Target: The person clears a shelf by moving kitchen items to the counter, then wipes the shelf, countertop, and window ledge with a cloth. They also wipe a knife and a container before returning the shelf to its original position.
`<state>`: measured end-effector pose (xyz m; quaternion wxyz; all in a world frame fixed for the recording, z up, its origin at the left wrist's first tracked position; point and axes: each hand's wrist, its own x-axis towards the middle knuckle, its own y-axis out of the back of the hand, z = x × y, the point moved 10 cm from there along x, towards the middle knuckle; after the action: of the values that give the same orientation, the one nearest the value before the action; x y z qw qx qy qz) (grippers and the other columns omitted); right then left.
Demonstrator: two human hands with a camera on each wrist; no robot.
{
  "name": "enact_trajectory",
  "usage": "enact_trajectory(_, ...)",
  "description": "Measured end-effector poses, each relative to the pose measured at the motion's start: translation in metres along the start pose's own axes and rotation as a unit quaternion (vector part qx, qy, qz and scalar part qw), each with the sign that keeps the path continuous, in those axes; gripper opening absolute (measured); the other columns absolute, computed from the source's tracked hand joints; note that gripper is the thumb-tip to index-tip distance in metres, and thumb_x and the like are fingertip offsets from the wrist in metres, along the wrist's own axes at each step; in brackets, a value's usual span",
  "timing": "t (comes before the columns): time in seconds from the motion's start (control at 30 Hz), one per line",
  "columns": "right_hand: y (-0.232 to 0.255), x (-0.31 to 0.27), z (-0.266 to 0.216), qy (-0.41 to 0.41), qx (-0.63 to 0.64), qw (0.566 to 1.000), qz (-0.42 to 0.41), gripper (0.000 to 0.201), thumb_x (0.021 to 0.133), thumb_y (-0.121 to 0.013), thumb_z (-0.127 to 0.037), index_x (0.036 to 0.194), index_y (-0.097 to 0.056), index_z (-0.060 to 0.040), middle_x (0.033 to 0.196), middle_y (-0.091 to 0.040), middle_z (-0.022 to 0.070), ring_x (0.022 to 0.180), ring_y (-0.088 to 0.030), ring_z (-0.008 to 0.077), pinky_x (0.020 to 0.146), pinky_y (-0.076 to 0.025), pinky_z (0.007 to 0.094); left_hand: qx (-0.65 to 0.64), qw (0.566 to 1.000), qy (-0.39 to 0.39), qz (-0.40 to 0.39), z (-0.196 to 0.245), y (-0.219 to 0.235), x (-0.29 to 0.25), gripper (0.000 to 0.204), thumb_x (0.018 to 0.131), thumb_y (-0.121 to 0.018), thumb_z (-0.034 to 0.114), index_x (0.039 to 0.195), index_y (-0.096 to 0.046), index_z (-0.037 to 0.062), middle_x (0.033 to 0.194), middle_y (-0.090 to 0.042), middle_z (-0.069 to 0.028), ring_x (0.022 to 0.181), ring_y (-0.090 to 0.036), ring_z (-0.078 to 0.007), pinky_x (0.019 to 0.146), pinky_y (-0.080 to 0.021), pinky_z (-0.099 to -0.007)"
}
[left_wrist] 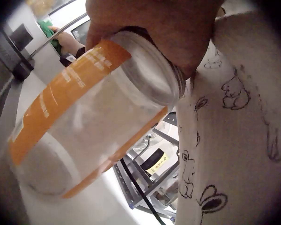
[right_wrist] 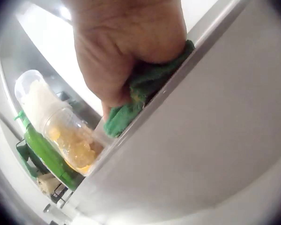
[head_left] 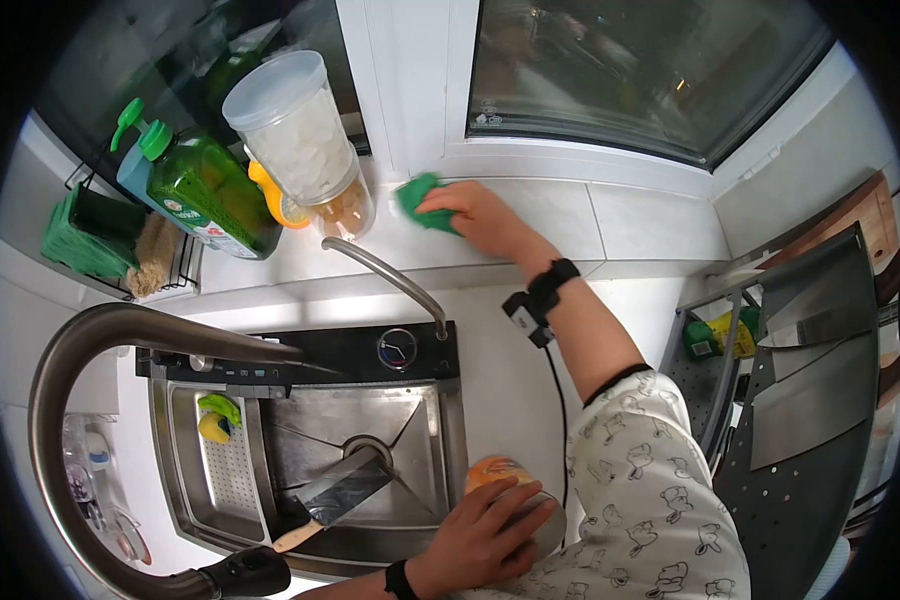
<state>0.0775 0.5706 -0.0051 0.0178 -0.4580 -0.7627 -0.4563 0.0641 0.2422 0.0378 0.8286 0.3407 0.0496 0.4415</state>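
My right hand (head_left: 492,222) grips a bunched green cloth (head_left: 416,200) against the tiled window sill (head_left: 555,215), and the cloth looks slightly blurred. In the right wrist view, the cloth (right_wrist: 124,119) shows under the palm and thumb, right at the sill's front edge. Down by the sink's right side, my left hand (head_left: 480,540) grips the top end of a clear plastic jar (head_left: 497,468) with an orange label. The left wrist view shows this jar (left_wrist: 98,112) tilted beside the patterned sleeve, see-through along its side.
A clear canister (head_left: 300,130) and a green pump bottle (head_left: 205,190) stand on the sill left of the cloth. A curved faucet (head_left: 55,400) arches over the sink (head_left: 310,420), where a cleaver (head_left: 340,490) lies. At right is a knife rack (head_left: 820,370).
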Motion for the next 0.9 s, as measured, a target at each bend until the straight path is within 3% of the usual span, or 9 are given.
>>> enact_trajectory(0.1, -0.022, 0.019, -0.022, -0.034, 0.074, 0.993, -0.088, 0.028, 0.065, -0.044, 0.005, 0.083, -0.064, -0.0056, 0.096, -0.063, 0.0082, 0.095, -0.052, 0.0257, 0.087, -0.04, 0.0344, -0.009, 1.0, 0.0, 0.005, 0.004, 0.011, 0.004, 0.052, 0.069, -0.062, 0.018, 0.119, -0.051, 0.0124, 0.122, -0.045, -0.0076, 0.109, -0.047, -0.0275, 0.086, -0.045, -0.038)
enact_trajectory(0.13, -0.025, 0.024, -0.022, -0.037, 0.114, 0.989, -0.09, 0.018, 0.065, -0.045, 0.003, 0.068, -0.061, -0.0056, 0.085, -0.063, 0.0055, 0.088, -0.053, 0.0233, 0.085, -0.04, 0.0338, -0.022, 1.0, -0.002, 0.013, 0.005, 0.017, 0.005, 0.052, 0.069, -0.062, 0.018, 0.12, -0.05, 0.0125, 0.123, -0.044, -0.0078, 0.109, -0.047, -0.0279, 0.087, -0.045, -0.0383)
enact_trajectory(0.23, -0.033, 0.013, -0.023, -0.03, 0.057, 0.983, -0.173, 0.014, 0.064, -0.046, 0.003, 0.058, -0.055, -0.0063, 0.074, -0.06, 0.0037, 0.081, -0.053, 0.0215, 0.081, -0.041, 0.0321, -0.015, 1.0, -0.01, -0.022, -0.002, -0.003, -0.002, 0.054, 0.07, -0.062, 0.018, 0.122, -0.048, 0.0123, 0.125, -0.042, -0.0085, 0.11, -0.045, -0.0287, 0.087, -0.044, -0.0388)
enact_trajectory(0.3, -0.019, 0.003, -0.035, 0.079, 0.066, 0.986, -0.131, 0.01, 0.061, -0.047, -0.002, 0.052, -0.051, -0.0069, 0.063, -0.056, 0.0044, 0.069, -0.054, 0.0243, 0.067, -0.042, 0.033, -0.014, 1.0, 0.001, -0.008, -0.002, -0.002, -0.003, 0.054, 0.069, -0.063, 0.018, 0.121, -0.049, 0.0123, 0.123, -0.044, -0.0093, 0.108, -0.047, -0.0296, 0.087, -0.045, -0.0389)
enact_trajectory(0.53, 0.051, -0.072, 0.002, -0.107, 0.055, 0.987, -0.107, 0.013, 0.059, -0.047, 0.006, 0.051, -0.045, -0.0039, 0.065, -0.053, 0.0052, 0.072, -0.049, 0.0222, 0.068, -0.04, 0.0296, -0.013, 1.0, -0.001, -0.001, -0.001, 0.0, -0.005, 0.052, 0.069, -0.061, 0.017, 0.12, -0.05, 0.0104, 0.121, -0.044, -0.0107, 0.107, -0.047, -0.0308, 0.089, -0.044, -0.0404)
enact_trajectory(0.77, 0.124, -0.155, 0.048, -0.231, 0.033, 0.972, 0.035, 0.014, 0.061, -0.04, 0.007, 0.052, -0.044, -0.003, 0.067, -0.053, 0.0074, 0.069, -0.049, 0.0186, 0.066, -0.038, 0.0258, -0.009, 1.0, -0.013, 0.019, 0.005, 0.004, -0.005, 0.05, 0.068, -0.06, 0.015, 0.117, -0.051, 0.0099, 0.119, -0.044, -0.0111, 0.106, -0.046, -0.0305, 0.086, -0.045, -0.0404)
enact_trajectory(0.83, 0.152, -0.196, 0.07, -0.371, 0.08, 0.909, 0.173, 0.017, 0.065, -0.037, 0.007, 0.054, -0.044, -0.0038, 0.07, -0.056, 0.0053, 0.066, -0.049, 0.017, 0.065, -0.037, 0.0236, 0.02, 0.999, -0.012, 0.035, 0.006, 0.005, -0.005, 0.05, 0.067, -0.061, 0.016, 0.116, -0.051, 0.0099, 0.117, -0.045, -0.0113, 0.106, -0.046, -0.0302, 0.085, -0.045, -0.04)
enact_trajectory(0.87, 0.158, -0.214, 0.08, -0.381, 0.167, 0.871, 0.261, 0.02, 0.077, -0.037, 0.003, 0.063, -0.049, -0.0048, 0.078, -0.058, 0.0054, 0.069, -0.052, 0.0171, 0.066, -0.042, 0.0256, 0.019, 0.999, -0.013, 0.043, 0.008, 0.008, -0.004, 0.048, 0.066, -0.062, 0.014, 0.113, -0.053, 0.0087, 0.114, -0.045, -0.0115, 0.105, -0.046, -0.0303, 0.085, -0.045, -0.0391)
enact_trajectory(0.9, 0.165, -0.228, 0.083, -0.382, 0.153, 0.872, 0.265, 0.02, 0.077, -0.037, 0.003, 0.063, -0.049, -0.0048, 0.078, -0.058, 0.0054, 0.069, -0.052, 0.0171, 0.066, -0.042, 0.0256, 0.01, 0.999, -0.025, 0.044, 0.011, 0.007, -0.003, 0.048, 0.066, -0.062, 0.014, 0.113, -0.053, 0.0087, 0.114, -0.045, -0.0115, 0.105, -0.046, -0.0303, 0.085, -0.045, -0.0391)
